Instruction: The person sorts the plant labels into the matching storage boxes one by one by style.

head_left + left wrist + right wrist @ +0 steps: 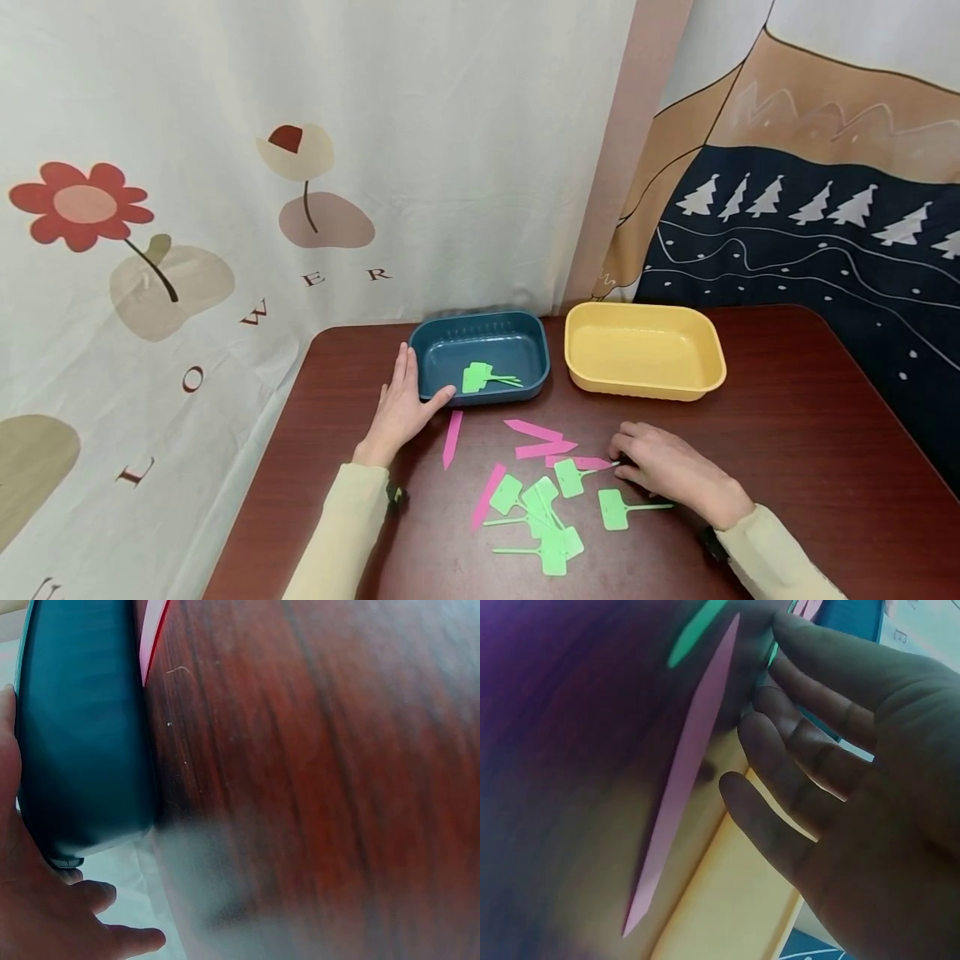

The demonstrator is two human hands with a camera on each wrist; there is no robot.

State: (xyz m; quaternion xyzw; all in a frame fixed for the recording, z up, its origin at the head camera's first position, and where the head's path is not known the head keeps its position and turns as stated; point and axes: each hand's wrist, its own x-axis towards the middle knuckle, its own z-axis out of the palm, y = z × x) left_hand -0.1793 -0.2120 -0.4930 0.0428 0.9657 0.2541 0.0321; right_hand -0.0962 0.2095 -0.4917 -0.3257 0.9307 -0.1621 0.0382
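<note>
My left hand (pixel 396 412) rests at the front left corner of a dark blue bin (pixel 480 400), fingers along its outer side and thumb on the front rim. Several green T-shaped plant labels (pixel 476 378) lie inside that bin. On the table, my right hand (pixel 667 467) pinches the stem end of a green plant label (pixel 569 478) between thumb and index finger. In the right wrist view the other fingers (pixel 761 739) are loosely bent, beside a pink pointed label (pixel 682 776). More green labels (pixel 553 554) overlap in a loose pile.
A yellow bin (pixel 645 388) stands right of the blue one. Several pink pointed labels (pixel 534 430) are scattered before the bins, one (pixel 452 440) close to my left thumb. Another green label (pixel 613 510) lies just below my right hand. Curtains hang behind the brown table (pixel 795 400).
</note>
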